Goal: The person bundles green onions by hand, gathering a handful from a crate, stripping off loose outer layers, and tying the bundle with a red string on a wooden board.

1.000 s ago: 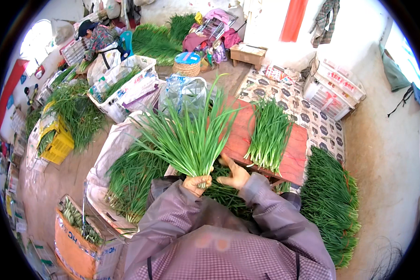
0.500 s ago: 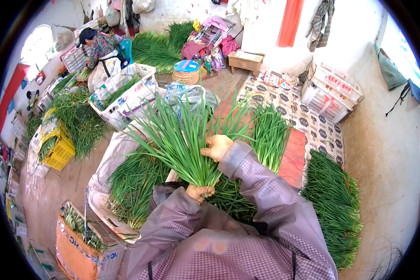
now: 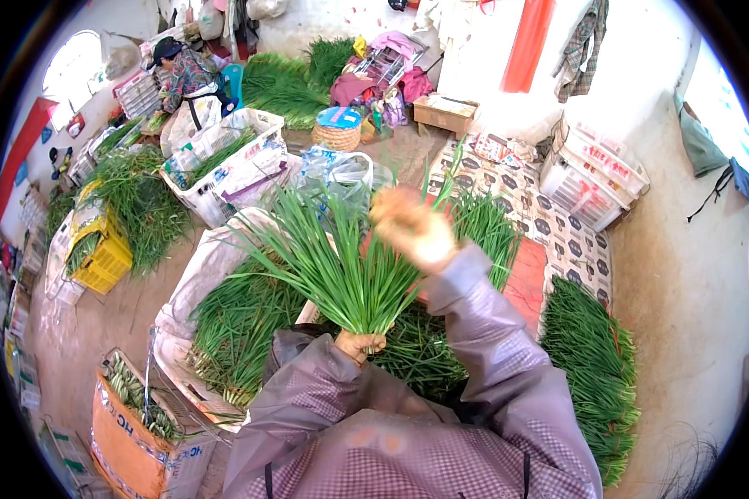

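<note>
My left hand is closed round the pale lower ends of a bunch of chives, whose long green leaves fan upward in front of me. My right hand is raised at the right side of the leaves and smeared by motion, so its fingers cannot be read. A long strand of leaf rises beside it. Loose chives fill a lined crate just left of the bunch, and more chives lie below my right forearm.
At right, tied chives are piled along the floor mat. Behind it stand stacked white crates. An orange-sided box is at lower left, a yellow crate further off. A person sits at the far left.
My right hand has come off the bunch's leaves and moved up and to the right. My left hand keeps its hold at the bottom of the bunch.
</note>
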{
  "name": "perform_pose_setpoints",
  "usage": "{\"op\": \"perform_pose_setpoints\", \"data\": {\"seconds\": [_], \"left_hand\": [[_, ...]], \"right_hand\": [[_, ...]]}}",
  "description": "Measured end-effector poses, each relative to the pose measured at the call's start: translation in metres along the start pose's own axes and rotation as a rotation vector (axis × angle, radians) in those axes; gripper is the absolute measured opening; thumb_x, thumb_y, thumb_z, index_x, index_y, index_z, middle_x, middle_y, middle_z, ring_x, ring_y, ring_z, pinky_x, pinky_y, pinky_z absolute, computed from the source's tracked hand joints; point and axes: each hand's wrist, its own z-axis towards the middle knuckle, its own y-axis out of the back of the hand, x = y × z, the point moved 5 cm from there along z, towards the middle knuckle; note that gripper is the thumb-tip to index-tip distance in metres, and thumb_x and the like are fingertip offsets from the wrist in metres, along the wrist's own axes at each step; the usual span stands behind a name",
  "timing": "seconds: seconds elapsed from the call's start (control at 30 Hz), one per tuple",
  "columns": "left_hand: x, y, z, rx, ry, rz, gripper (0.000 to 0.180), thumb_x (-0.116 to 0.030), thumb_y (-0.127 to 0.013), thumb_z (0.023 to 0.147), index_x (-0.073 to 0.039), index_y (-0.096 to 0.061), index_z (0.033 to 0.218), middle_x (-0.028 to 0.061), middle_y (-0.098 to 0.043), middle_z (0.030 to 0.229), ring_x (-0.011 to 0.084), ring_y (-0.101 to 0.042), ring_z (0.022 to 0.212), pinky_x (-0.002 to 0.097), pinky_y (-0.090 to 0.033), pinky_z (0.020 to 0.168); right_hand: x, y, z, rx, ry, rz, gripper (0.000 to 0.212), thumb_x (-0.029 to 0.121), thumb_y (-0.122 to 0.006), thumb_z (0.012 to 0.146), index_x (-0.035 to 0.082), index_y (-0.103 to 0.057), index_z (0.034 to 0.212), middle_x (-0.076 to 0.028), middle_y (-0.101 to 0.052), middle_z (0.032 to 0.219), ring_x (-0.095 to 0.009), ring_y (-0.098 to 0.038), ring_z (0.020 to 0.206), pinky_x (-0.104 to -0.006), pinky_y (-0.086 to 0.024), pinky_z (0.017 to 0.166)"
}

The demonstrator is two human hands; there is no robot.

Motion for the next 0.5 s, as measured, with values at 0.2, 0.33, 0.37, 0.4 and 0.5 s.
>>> {"op": "perform_pose_setpoints", "data": {"seconds": [0.2,0.33,0.37,0.4,0.5], "left_hand": [[-0.001,-0.007,0.002,-0.01,0.008,0.147,0.044,0.004,-0.071,0.071,0.002,-0.057,0.112,0.0121,-0.065,0.101,0.0177,-0.061,0.07,0.0283,-0.047,0.057],[0.003,0.006,-0.001,0.011,0.024,0.191,0.039,0.003,-0.071,0.071,0.002,-0.059,0.109,0.0105,-0.065,0.096,0.017,-0.06,0.068,0.0283,-0.047,0.056],[0.006,0.006,0.001,0.036,0.036,0.188,0.039,0.002,-0.071,0.072,0.002,-0.059,0.109,0.0105,-0.065,0.096,0.0168,-0.059,0.068,0.0284,-0.047,0.056],[0.01,0.008,0.003,0.021,0.099,0.248,0.04,0.0,-0.071,0.072,0.002,-0.059,0.11,0.012,-0.064,0.097,0.0167,-0.059,0.067,0.0279,-0.047,0.055],[0.006,-0.005,0.004,0.034,0.039,0.087,0.043,-0.001,-0.071,0.071,0.002,-0.057,0.112,0.014,-0.064,0.1,0.0167,-0.059,0.067,0.0276,-0.047,0.055]], "right_hand": [[-0.057,-0.062,0.0,0.406,-0.104,-1.224,0.049,0.037,-0.059,0.076,0.002,-0.062,0.109,-0.021,-0.054,0.123,-0.033,-0.036,0.129,-0.0542,-0.009,0.112],[-0.076,-0.072,0.014,0.661,-0.261,-1.147,0.025,0.024,-0.055,0.074,0.006,-0.069,0.083,-0.014,-0.068,0.079,-0.027,-0.065,0.088,-0.0534,-0.019,0.109],[-0.073,-0.062,0.015,0.589,-0.24,-1.145,0.021,0.021,-0.054,0.073,0.008,-0.07,0.079,-0.012,-0.068,0.074,-0.027,-0.066,0.083,-0.0532,-0.02,0.109],[-0.071,-0.043,0.022,0.493,-0.254,-1.109,0.021,0.021,-0.054,0.073,0.011,-0.07,0.083,-0.013,-0.069,0.079,-0.027,-0.067,0.081,-0.0503,-0.029,0.105],[-0.057,0.031,0.024,-0.212,-0.283,-0.44,0.02,0.018,-0.053,0.086,0.006,-0.069,0.089,-0.013,-0.068,0.077,-0.025,-0.066,0.074,-0.035,-0.052,0.066]]}}
